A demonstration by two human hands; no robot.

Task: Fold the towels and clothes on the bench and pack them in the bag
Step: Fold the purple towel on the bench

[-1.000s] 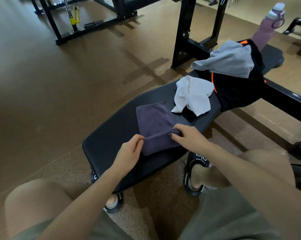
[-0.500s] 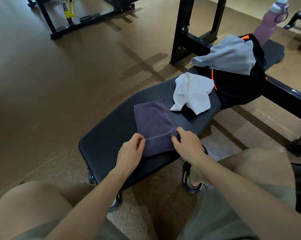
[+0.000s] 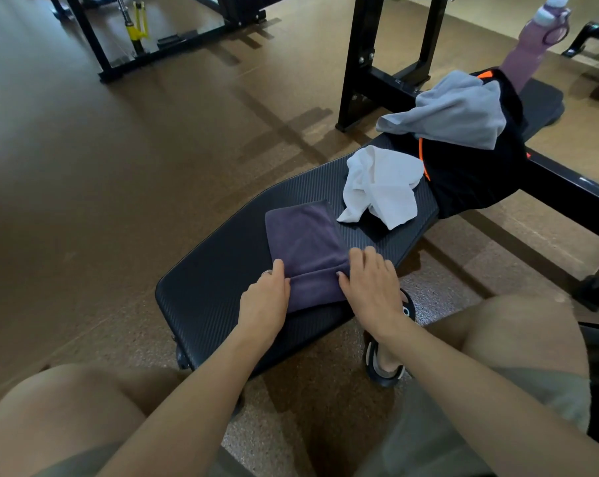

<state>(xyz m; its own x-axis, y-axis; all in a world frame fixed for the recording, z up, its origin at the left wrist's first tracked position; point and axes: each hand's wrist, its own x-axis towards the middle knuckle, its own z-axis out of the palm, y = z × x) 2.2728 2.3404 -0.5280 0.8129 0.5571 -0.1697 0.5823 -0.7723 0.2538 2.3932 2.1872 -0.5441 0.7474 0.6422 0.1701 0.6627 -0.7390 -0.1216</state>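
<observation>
A purple towel [image 3: 305, 242] lies on the black bench pad [image 3: 215, 270], its near edge rolled into a fold. My left hand [image 3: 265, 297] grips that fold on its left end and my right hand [image 3: 372, 284] holds the right end, fingers partly spread over the cloth. Beyond it a crumpled white towel [image 3: 382, 187] sits on the pad. Farther right lies a black bag with orange trim [image 3: 470, 173], with a grey garment [image 3: 456, 111] draped over its top.
A purple water bottle [image 3: 532, 39] stands behind the bag. Black rack uprights [image 3: 360, 60] rise beyond the bench and a black frame bar [image 3: 573, 191] runs to the right. My knees and a sandalled foot [image 3: 384, 366] are in front, on a brown floor.
The fold at the towel's near edge has been rolled a little farther over the towel. My right hand has flattened, fingers spreading over the cloth.
</observation>
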